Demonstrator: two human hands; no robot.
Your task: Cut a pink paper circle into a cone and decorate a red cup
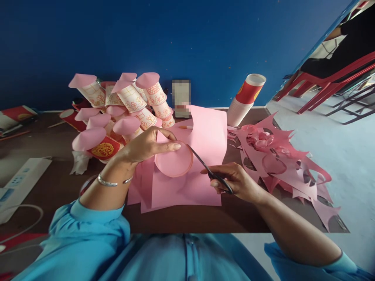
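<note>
Over the middle of the brown bench's [117, 222] near edge, the left hand [143, 146] pinches a round pink paper piece [172, 166]; the right hand's [238, 183] fingers grip black-handled scissors [221, 182]. Rotate the paper smoothly, blades following its outline.

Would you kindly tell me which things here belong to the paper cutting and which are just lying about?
Likely the job's:
black scissors
pink paper circle
pink sheets
pink-topped cups

Apparently lying about:
power strip
white cable
pink offcuts
</note>
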